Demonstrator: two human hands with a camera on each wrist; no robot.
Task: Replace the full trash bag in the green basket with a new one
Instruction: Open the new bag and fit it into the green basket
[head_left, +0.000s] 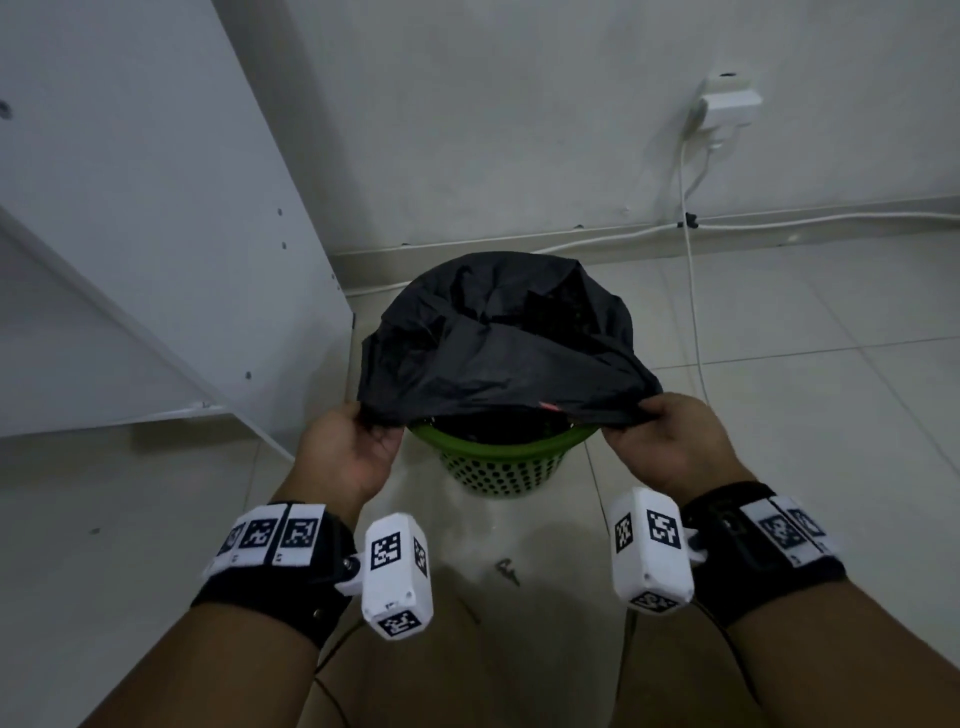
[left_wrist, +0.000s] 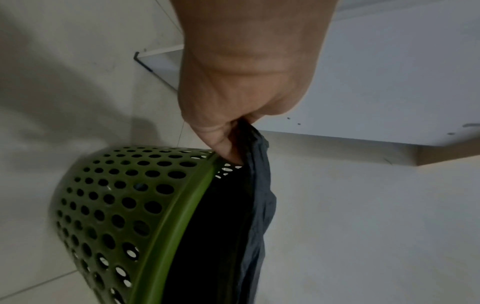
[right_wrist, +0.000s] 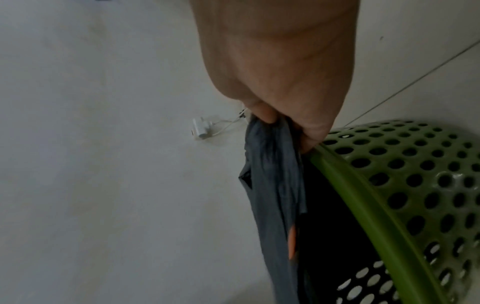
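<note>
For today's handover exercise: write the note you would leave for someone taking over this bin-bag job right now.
Left hand pinches the black bag's near edge at the left; right hand pinches it at the right.
The bag is spread over the green basket, its near edge lifted off the rim.
Done: bag draped over the far rim.
Left: pull the near edge down over the rim.

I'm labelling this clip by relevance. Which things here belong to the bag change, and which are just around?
Part of the job:
- black trash bag, its edge pinched by the left hand and right hand
- green basket under it

Just around:
- white cabinet panel
- wall plug and its white cable
- tiled floor
</note>
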